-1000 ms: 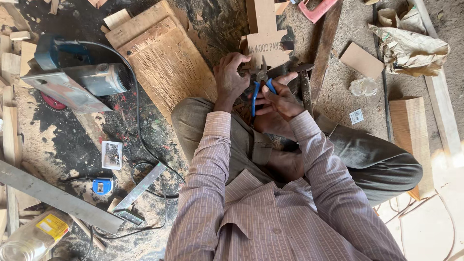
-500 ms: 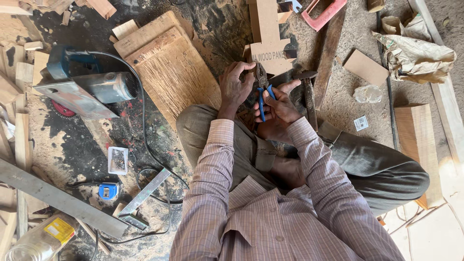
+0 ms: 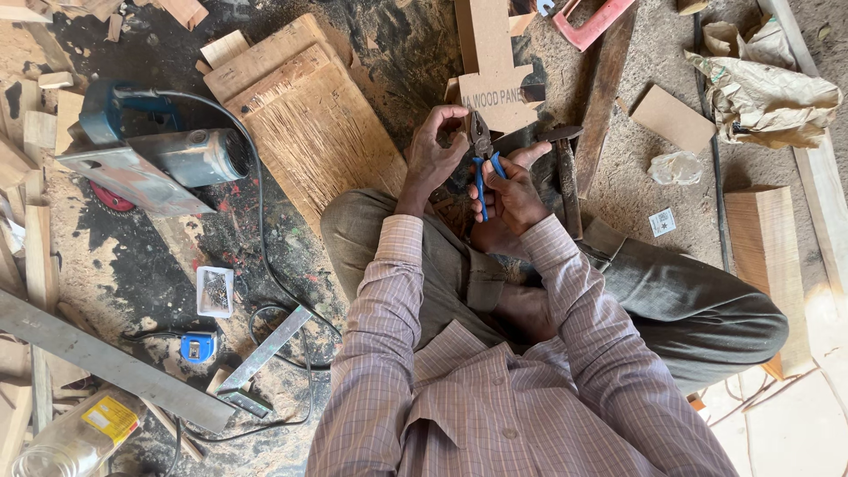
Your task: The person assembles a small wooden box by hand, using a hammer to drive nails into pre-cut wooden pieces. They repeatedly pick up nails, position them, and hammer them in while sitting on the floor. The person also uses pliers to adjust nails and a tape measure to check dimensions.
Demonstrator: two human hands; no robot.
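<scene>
Gripping the blue-handled pliers (image 3: 481,159) in your right hand (image 3: 508,199), fingers wrapped round the handles, jaws upward over your lap; your left hand (image 3: 433,155) curls fingertips beside the jaws, steadying something too small to tell; circular saw (image 3: 155,155) lies well apart

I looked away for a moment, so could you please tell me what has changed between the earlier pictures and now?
Very little. The right hand keeps its grip on the blue-handled pliers, and the left hand stays at their head, its fingers now curled a little higher over it. Nothing was taken up or let go. The circular saw, wood boards and hammer lie as before.
</scene>
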